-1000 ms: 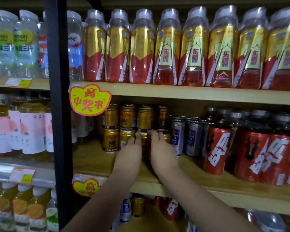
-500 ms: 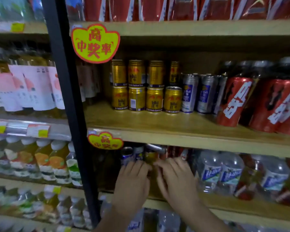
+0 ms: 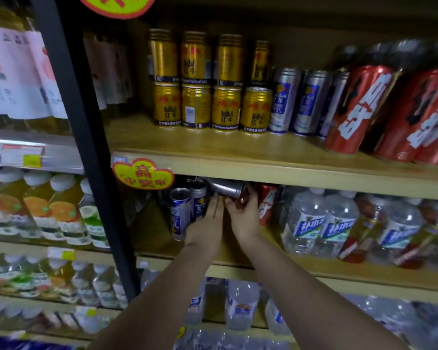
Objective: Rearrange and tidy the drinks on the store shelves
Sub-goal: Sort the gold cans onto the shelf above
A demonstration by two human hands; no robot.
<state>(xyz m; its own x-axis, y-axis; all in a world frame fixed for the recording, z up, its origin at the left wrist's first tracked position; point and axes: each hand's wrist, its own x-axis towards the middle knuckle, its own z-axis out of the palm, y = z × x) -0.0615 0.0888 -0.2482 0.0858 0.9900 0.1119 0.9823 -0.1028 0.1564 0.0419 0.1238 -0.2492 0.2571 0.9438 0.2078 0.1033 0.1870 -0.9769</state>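
Observation:
Both my hands reach into the lower shelf under the wooden shelf board (image 3: pixel 276 170). My left hand (image 3: pixel 206 224) lies flat, fingers straight, against an upright blue-and-silver can (image 3: pixel 199 202); a second such can (image 3: pixel 179 210) stands to its left. My right hand (image 3: pixel 243 218) curls its fingers round a small reddish can (image 3: pixel 242 200), mostly hidden by the hand. Just above both hands a silver can (image 3: pixel 225 189) lies on its side. A red can (image 3: pixel 266 204) stands right of my right hand.
On the shelf above stand stacked gold cans (image 3: pixel 196 107), tall silver-blue cans (image 3: pixel 283 102) and red bottles (image 3: pixel 359 107). Water bottles (image 3: pixel 311 223) fill the lower shelf's right. A black upright post (image 3: pixel 81 147) and a yellow tag (image 3: pixel 142 174) border the left.
My hands left the gold cans on the upper shelf and dropped to the shelf below, reaching deeper in. The view tilted down and moved closer.

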